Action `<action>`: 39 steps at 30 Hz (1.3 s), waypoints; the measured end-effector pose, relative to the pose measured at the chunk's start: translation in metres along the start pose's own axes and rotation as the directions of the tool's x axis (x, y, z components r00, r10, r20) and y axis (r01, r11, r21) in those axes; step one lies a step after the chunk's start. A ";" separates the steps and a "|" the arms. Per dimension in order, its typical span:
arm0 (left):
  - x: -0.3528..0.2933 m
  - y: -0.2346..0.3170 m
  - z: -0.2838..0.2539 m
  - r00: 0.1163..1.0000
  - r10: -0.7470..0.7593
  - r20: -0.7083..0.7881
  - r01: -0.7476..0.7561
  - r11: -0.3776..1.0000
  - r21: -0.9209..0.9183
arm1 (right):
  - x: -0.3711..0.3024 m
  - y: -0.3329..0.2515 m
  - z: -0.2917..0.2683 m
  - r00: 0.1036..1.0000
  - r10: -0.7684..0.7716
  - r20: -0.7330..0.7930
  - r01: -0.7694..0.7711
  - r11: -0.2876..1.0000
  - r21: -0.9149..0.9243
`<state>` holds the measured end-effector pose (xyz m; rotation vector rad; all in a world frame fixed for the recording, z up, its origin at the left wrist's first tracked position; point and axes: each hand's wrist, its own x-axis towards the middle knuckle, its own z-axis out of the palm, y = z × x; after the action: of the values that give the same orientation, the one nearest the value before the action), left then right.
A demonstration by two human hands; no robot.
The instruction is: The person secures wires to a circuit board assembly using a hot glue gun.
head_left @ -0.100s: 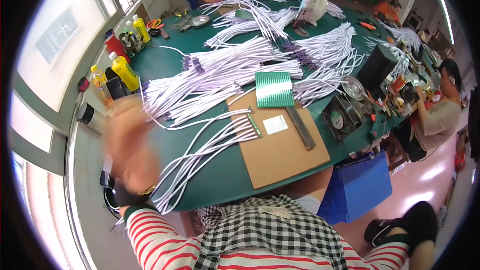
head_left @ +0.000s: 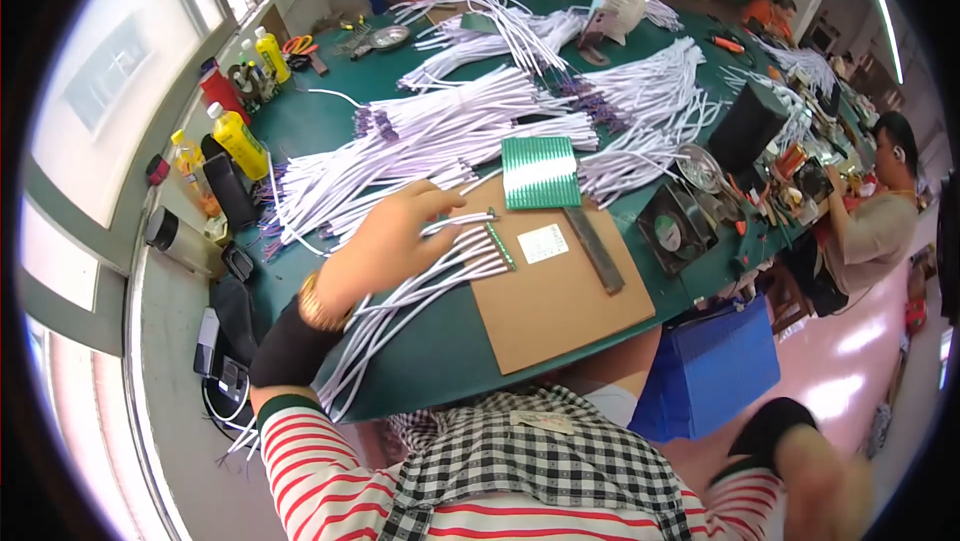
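Observation:
My left hand (head_left: 390, 246) reaches over a row of white cables (head_left: 420, 286), thumb and fingers apart, with nothing visibly gripped. Those cables end at a narrow green strip (head_left: 500, 246) lying on a sheet of brown cardboard (head_left: 530, 331). Whether my fingertips touch the cables, I cannot tell. At the cardboard's far edge lies a green striped panel (head_left: 541, 173), with a dark flat bar (head_left: 597, 256) running from it toward me and a white label (head_left: 543, 243) beside the bar. My right hand (head_left: 825, 486) hangs off the table at the lower right, smeared by motion.
Big bundles of white cables (head_left: 430, 136) cover the green table (head_left: 390, 381). A white fan (head_left: 615, 6), a black square fan (head_left: 678, 229) and a black box (head_left: 750, 126) stand around them. Yellow bottles (head_left: 238, 141) line the left. A blue bin (head_left: 715, 366) is below; co-workers sit beyond.
My left hand has swung right, from the table's left edge to above the white cables. My right hand has come into view at the lower right. The view has shifted slightly.

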<state>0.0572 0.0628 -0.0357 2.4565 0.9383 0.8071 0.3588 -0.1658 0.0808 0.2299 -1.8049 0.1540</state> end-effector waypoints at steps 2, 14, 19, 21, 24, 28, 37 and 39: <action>0.020 -0.062 0.047 0.990 -0.091 0.108 0.091 0.996 0.007 | -0.044 0.002 0.001 0.883 0.379 -0.277 -0.365 0.925 0.102; 0.031 -0.144 0.110 0.985 -0.083 0.148 0.063 0.989 0.137 | -0.229 0.116 0.060 -0.056 0.910 -0.412 -0.811 0.199 0.550; 0.016 -0.133 0.109 0.988 -0.142 0.059 0.130 0.976 0.176 | -0.243 0.146 0.069 -0.057 0.950 -0.307 -0.864 0.107 0.492; 0.014 -0.127 0.102 0.959 -0.267 0.097 0.270 0.963 -0.017 | -0.245 0.158 0.069 -0.058 0.957 -0.286 -0.859 0.098 0.502; 0.009 -0.123 0.092 0.964 -0.234 0.123 0.241 0.970 -0.043 | -0.243 0.171 0.068 -0.054 0.969 -0.242 -0.882 0.067 0.466; -0.005 -0.130 0.096 0.939 -0.321 0.120 0.325 0.946 -0.015 | -0.242 0.207 0.067 -0.055 0.982 -0.181 -0.919 0.021 0.394; -0.016 -0.093 0.103 0.978 -0.185 -0.092 0.178 0.981 -0.081 | -0.268 0.270 0.067 0.308 0.951 0.014 -0.911 0.299 -0.285; -0.019 -0.087 0.102 0.976 -0.156 -0.153 0.146 0.986 -0.074 | -0.266 0.260 0.066 0.188 0.982 0.020 -0.971 0.189 -0.147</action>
<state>0.0691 0.0957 -0.1666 2.2618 1.1240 0.9740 0.2968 0.0920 -0.1888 -1.1368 -1.7835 1.0030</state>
